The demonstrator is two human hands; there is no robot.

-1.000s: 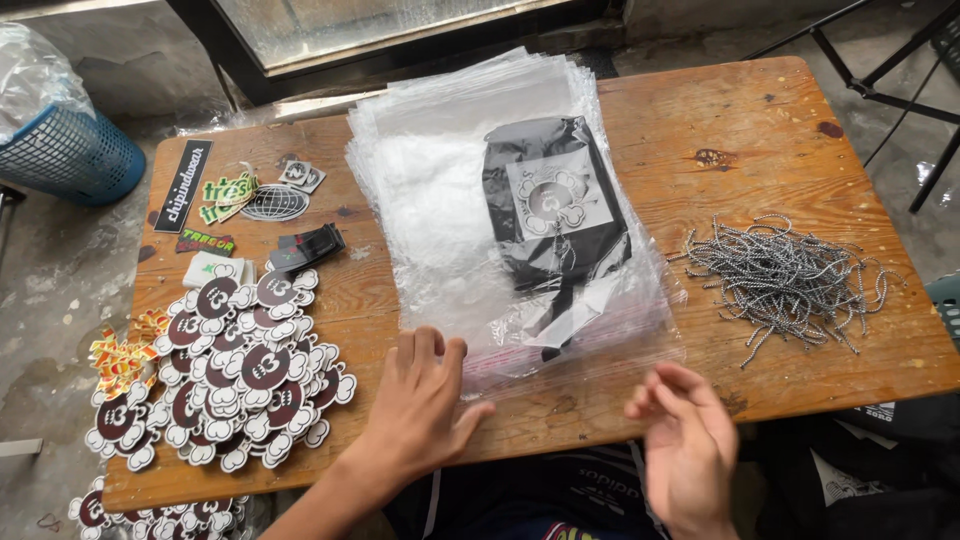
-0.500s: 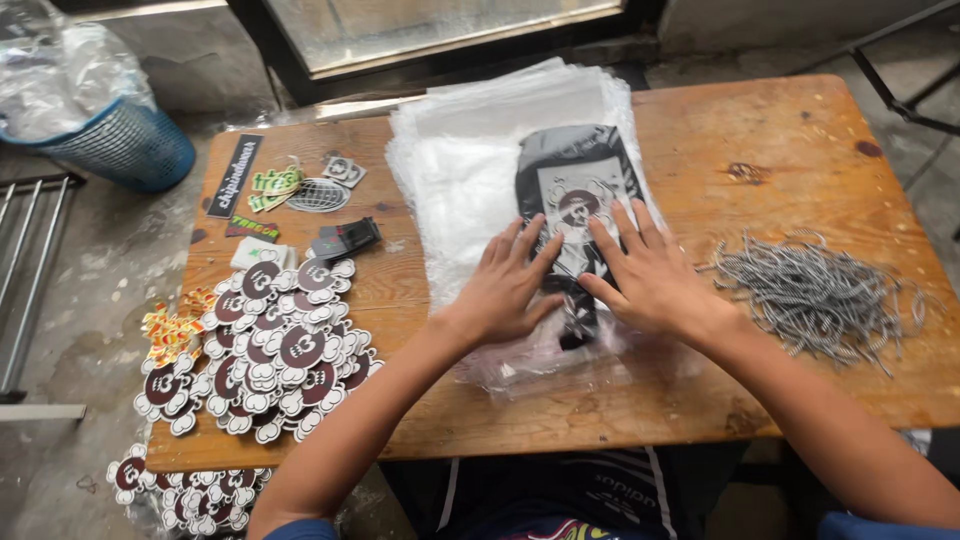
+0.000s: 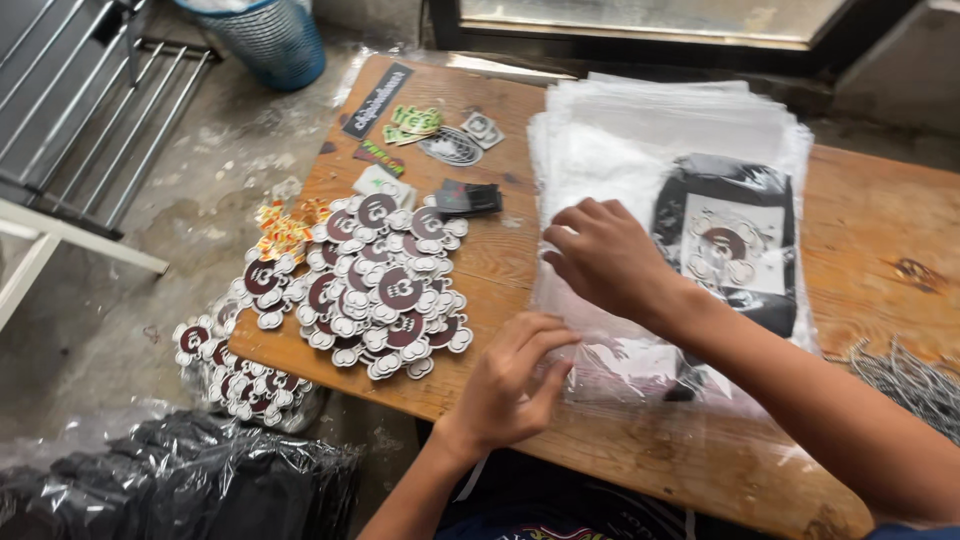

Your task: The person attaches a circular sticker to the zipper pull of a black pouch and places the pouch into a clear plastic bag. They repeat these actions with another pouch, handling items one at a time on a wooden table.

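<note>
A stack of clear plastic bags [image 3: 640,150] lies on the wooden table [image 3: 870,250], and the top bag holds a folded black garment [image 3: 730,240] with a round print. My right hand [image 3: 605,255] rests on the left edge of that top bag, fingers curled and pinching the plastic. Just below it, my left hand [image 3: 515,385] hovers at the bag's lower left corner with its fingers bent toward the plastic. A heap of round maroon-and-white stickers [image 3: 375,285] lies left of both hands.
Assorted flat stickers [image 3: 420,125] and a small black item [image 3: 468,198] lie at the table's far left. Grey metal pins [image 3: 915,375] are piled at the right edge. More stickers [image 3: 225,365] lie on the floor beside bagged black garments [image 3: 170,490]. A blue basket [image 3: 265,40] stands beyond.
Both hands have moved from the middle of the bagged garment to the bag's left edge. The view has swung left and closer, showing more floor.
</note>
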